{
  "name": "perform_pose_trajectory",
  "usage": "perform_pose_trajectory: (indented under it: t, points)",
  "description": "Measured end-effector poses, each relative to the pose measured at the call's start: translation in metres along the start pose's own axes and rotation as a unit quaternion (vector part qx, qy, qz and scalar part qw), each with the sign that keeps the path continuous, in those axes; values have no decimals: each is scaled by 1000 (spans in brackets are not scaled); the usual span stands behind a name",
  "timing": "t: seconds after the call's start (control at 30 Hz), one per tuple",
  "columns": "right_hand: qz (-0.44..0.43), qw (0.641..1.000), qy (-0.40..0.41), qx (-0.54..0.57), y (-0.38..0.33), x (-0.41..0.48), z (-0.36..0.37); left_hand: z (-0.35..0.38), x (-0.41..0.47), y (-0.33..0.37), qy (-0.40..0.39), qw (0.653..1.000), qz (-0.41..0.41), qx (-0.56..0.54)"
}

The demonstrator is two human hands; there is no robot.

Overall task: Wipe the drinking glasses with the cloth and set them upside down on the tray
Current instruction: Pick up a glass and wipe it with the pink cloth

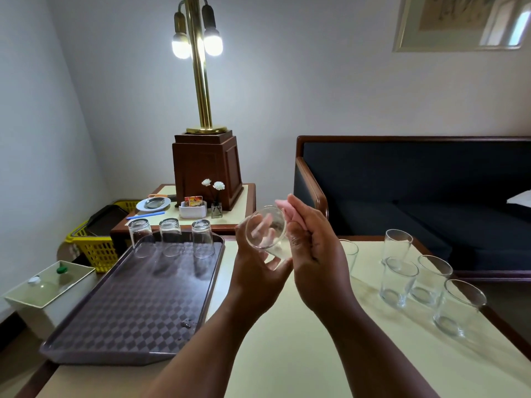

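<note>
Fingers (240,235) of the left hand (253,278) round a tilted glass (265,231), right hand (316,254) fingers (300,215) pinching the pink cloth (281,207) against it.

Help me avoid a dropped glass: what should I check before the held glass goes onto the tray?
1. Grip: left hand curls round the held glass: ok.
2. Cloth held in the right hand, against the glass: ok.
3. Glass fully wiped: cannot tell.
4. Glass turned mouth down: not ok, it is tilted, not inverted.
5. Free room on the tray in front of the three upside-down glasses: ok.
6. Tray surface clean: not ok, dark spots lie towards its near right corner.
</note>
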State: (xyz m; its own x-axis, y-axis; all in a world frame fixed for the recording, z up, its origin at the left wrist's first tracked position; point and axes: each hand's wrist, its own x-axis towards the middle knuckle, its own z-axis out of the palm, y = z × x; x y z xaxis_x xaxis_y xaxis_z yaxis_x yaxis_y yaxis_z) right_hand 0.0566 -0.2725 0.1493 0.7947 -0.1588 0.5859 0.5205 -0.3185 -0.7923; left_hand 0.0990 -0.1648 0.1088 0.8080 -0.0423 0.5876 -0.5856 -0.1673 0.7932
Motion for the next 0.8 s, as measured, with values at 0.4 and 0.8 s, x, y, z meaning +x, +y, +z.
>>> perform_pose_trajectory:
  t: [0.4, 0.8]
  points:
    - [35, 999, -8, 1, 11, 1, -10, 0, 2, 3, 35, 999, -25, 4]
    - [17, 1000, -4, 8, 6, 0, -7, 0, -1, -4, 23, 997, 34, 62]
